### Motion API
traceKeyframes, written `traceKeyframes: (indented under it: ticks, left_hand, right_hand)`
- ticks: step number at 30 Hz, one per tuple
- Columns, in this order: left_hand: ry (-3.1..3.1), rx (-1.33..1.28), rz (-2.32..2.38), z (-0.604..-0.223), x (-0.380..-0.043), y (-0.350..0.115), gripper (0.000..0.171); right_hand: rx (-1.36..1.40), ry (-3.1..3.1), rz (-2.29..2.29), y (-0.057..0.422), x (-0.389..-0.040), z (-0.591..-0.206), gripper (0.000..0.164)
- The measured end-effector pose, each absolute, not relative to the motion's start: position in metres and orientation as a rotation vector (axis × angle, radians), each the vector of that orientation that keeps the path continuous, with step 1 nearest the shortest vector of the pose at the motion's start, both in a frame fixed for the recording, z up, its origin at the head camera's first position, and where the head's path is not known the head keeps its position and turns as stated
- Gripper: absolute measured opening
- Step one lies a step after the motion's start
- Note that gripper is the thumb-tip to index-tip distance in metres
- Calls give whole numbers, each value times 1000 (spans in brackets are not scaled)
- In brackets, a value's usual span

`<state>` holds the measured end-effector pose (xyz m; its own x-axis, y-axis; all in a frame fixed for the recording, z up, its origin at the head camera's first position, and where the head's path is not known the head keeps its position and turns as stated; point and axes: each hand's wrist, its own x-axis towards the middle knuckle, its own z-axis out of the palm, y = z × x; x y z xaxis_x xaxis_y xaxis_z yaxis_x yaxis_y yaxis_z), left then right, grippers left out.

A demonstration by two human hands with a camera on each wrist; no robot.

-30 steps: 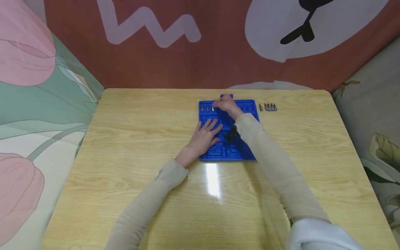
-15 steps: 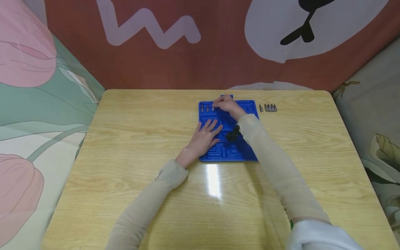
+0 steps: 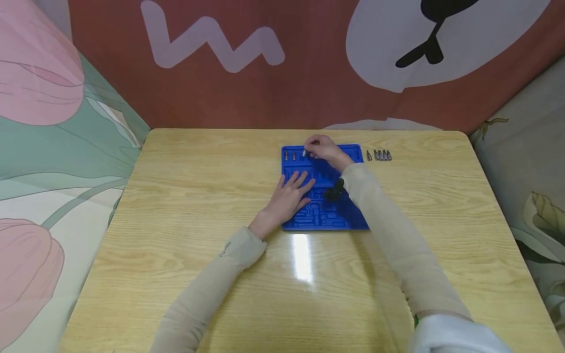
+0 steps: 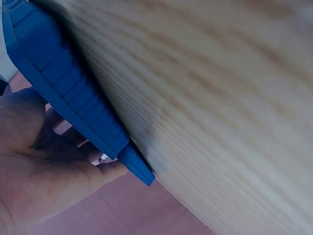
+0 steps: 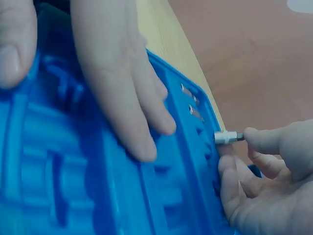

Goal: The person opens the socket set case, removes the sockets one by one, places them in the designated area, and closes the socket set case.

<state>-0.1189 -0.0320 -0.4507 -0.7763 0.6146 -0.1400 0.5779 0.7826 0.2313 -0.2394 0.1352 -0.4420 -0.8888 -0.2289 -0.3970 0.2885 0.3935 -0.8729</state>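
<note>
Left hand (image 3: 284, 200) spread on tray (image 3: 315, 215), right hand (image 3: 325, 149) pinching bit (image 5: 225, 137), wooden table (image 3: 176, 206), reddish wall (image 3: 309, 98)

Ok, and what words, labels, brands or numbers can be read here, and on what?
None can be read in any view.
Blue tray: no lettering I can make out.
Metal piece in the right hand: too blurred to tell.
Left sleeve: small dark mark, illegible.
Wall: pale zigzag, apparently drawn decoration.
</note>
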Motion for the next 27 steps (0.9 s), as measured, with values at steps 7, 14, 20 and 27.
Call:
traceKeyframes:
  ticks: [7,14,20,27]
  left_hand:
    - [2751,919,264,-452,-118,-31,54]
    - [2757,939,261,-454,-118,-29,53]
    - [2753,926,257,-451,-116,-29,53]
    - [2749,920,245,-449,-118,-28,53]
  right_hand:
    - [22,2122,-1580,144,-235,-443,34]
    - [1,2169,-1525,148,-231,-441,36]
    - [32,2196,-1512,142,-223,-433,32]
    - [43,2096,-1564,150,-222,-425,37]
